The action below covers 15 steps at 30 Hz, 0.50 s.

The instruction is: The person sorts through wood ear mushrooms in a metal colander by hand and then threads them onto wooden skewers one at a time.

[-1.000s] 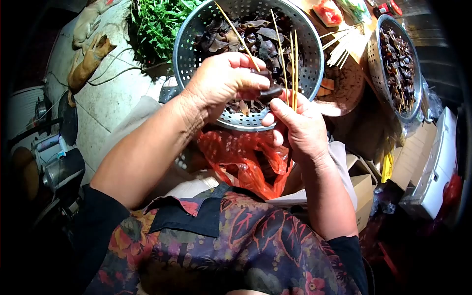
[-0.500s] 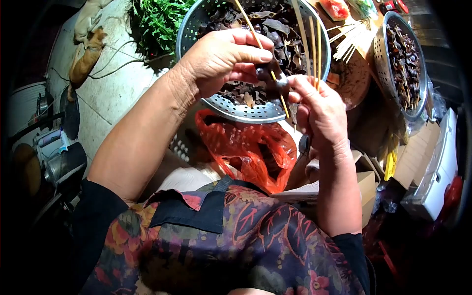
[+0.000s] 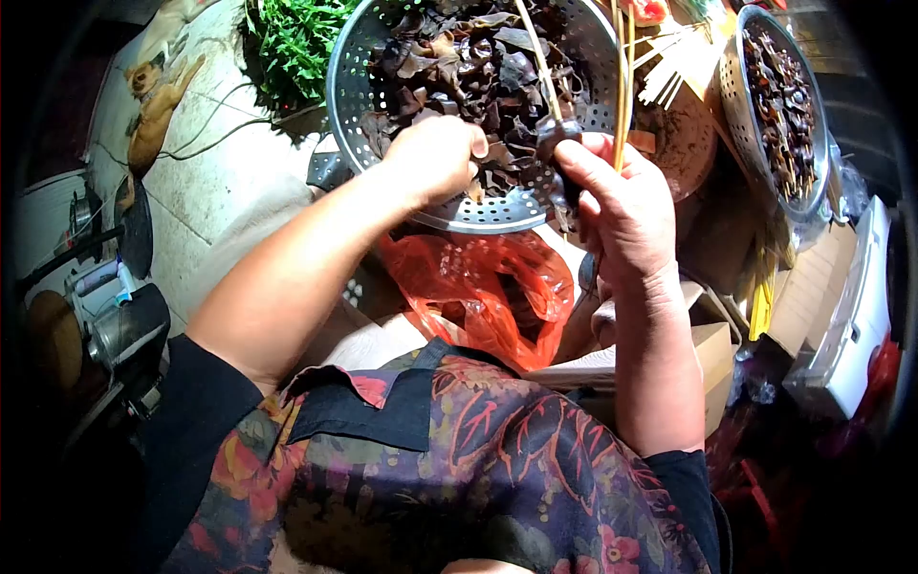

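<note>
A metal colander [image 3: 497,218] in front of me holds a heap of dark wood ear fungus [image 3: 459,62]. My left hand [image 3: 435,158] is over its near left side with fingers curled in; whatever they may hold is hidden. At the right rim, my right hand [image 3: 626,196] grips a bamboo skewer [image 3: 535,53] with dark wood ear pieces [image 3: 557,139] threaded low on it, by the thumb. Several bare skewers [image 3: 624,72] stick up from the same hand, between its fingers.
Below the colander lies a red plastic bag [image 3: 459,277]. At right, a second colander [image 3: 734,100] holds loaded skewers, with loose skewers [image 3: 674,72] beside it. Green leaves [image 3: 287,43] and a tan dog [image 3: 151,124] are at left. A white box [image 3: 837,335] stands right.
My left hand has let go of the skewer and moved down and left over the fungus heap. The right hand still has the skewers, and the threaded one now points more upright.
</note>
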{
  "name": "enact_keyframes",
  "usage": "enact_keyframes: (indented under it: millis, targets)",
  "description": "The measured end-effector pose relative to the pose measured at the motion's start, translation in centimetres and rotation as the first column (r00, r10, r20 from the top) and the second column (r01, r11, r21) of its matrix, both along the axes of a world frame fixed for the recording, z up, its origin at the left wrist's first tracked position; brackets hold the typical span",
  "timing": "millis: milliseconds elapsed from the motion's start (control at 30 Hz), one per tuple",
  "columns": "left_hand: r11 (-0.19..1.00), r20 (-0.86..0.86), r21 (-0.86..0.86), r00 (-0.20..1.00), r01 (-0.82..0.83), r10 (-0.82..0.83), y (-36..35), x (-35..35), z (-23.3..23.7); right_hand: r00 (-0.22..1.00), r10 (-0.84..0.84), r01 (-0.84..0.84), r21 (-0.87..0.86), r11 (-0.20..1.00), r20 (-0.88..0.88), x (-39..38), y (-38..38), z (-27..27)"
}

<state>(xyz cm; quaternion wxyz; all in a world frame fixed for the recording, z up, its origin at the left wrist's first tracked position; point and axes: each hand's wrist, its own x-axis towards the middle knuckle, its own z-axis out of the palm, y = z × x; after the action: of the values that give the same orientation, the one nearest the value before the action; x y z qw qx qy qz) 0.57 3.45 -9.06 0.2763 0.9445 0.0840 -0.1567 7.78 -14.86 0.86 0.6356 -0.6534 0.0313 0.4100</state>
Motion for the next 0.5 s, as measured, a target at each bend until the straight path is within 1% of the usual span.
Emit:
enact_keyframes:
  millis: [33,100,233,300,333,367,400,433,467,500]
  targets:
    - [0.993,0.021,0.117,0.999,0.033,-0.035,-0.6,-0.5,-0.4,1.0,-0.016,0.016,0.022,1.0,-0.002,-0.2,0.1,-0.4]
    - [0.965,0.026,0.263,1.0,-0.02,0.013,-1.6,-0.4,-0.8,1.0,-0.017,0.018,0.02,1.0,-0.019,-0.5,0.2,0.1]
    - [0.956,0.048,0.29,0.998,-0.053,0.04,-2.0,0.1,-0.5,0.999,0.004,-0.002,0.046,0.999,-0.043,-0.5,-0.1,0.2]
    - [0.958,0.067,0.288,0.998,-0.006,-0.013,-2.0,0.2,-0.2,1.0,-0.002,0.003,0.034,0.999,-0.023,-0.5,-0.1,0.3]
    - [0.958,0.067,0.287,0.998,-0.006,-0.014,-1.8,0.4,0.3,0.999,0.015,-0.014,0.044,0.999,-0.032,-0.4,-0.3,0.4]
    - [0.99,0.001,0.118,0.997,-0.075,0.076,-1.4,0.8,0.7,0.999,0.032,-0.03,0.055,0.998,-0.04,-0.4,-0.4,0.5]
    - [0.987,-0.079,-0.049,0.985,-0.156,0.151,-1.0,1.4,1.4,0.999,0.03,-0.028,0.057,0.998,-0.039,-0.4,-0.4,0.5]
    - [0.932,-0.197,-0.245,0.955,-0.268,0.223,0.0,2.0,1.9,0.998,0.033,-0.029,0.071,0.997,-0.048,-0.4,-0.4,0.4]
    - [0.755,-0.288,-0.484,0.895,-0.443,0.341,0.7,1.9,2.5,0.998,0.037,-0.032,0.087,0.996,-0.055,-0.4,-0.4,0.3]
    - [0.487,-0.405,-0.657,0.815,-0.575,0.416,1.5,1.9,3.5,0.998,0.038,-0.033,0.092,0.995,-0.05,-0.4,-0.5,0.0]
